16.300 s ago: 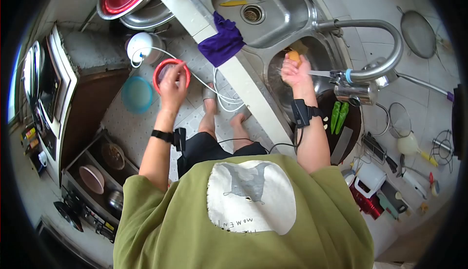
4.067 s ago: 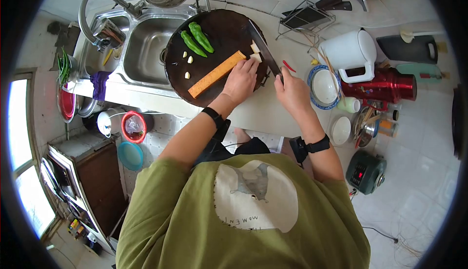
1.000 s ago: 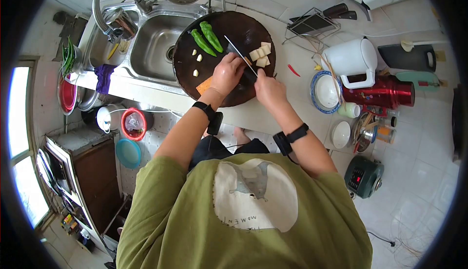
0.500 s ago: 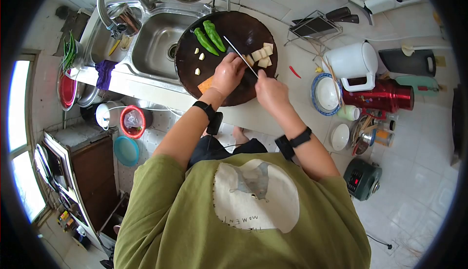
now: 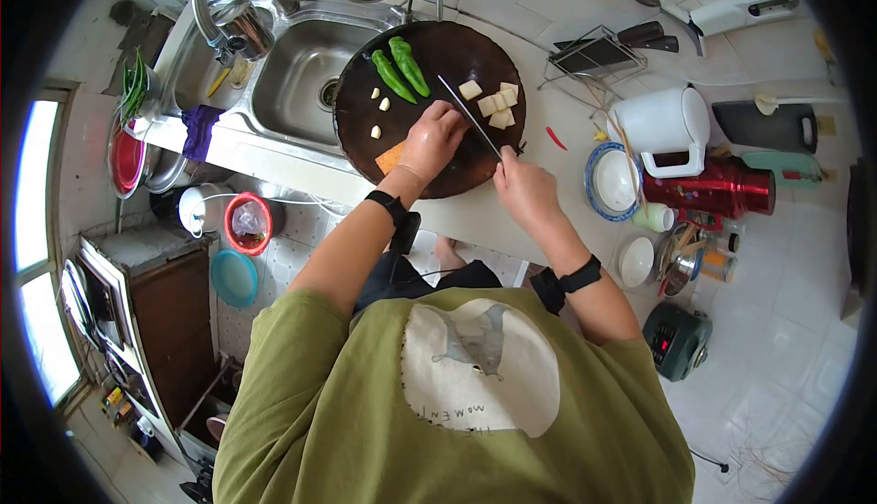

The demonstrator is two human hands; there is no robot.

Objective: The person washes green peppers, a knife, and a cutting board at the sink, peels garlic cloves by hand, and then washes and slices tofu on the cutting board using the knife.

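Note:
A round dark cutting board (image 5: 493, 52) lies beside the sink. On it, my left hand (image 5: 432, 141) rests with curled fingers just left of the blade; whatever is under the fingertips is hidden. My right hand (image 5: 529, 194) is closed round the handle of a knife (image 5: 470, 117), whose blade slants up and left across the board. Pale cut cubes (image 5: 501, 102) sit right of the blade, with a single cube (image 5: 470, 90) apart from them. Two green peppers (image 5: 406, 67) and three garlic cloves (image 5: 384, 104) are to the left. An orange-brown piece (image 5: 390, 157) shows beside my left wrist.
The double steel sink (image 5: 301, 61) is at the left. A knife rack (image 5: 594, 52), a red chili (image 5: 556, 139), a blue-rimmed bowl (image 5: 610, 180), a white kettle (image 5: 665, 125) and a red flask (image 5: 722, 183) stand or lie rightward. Below stands a red-rimmed bucket (image 5: 248, 224).
My right hand and the knife handle have shifted right and toward my body. One pale cube now shows separated from the cluster. My left hand stays nearly in place on the board.

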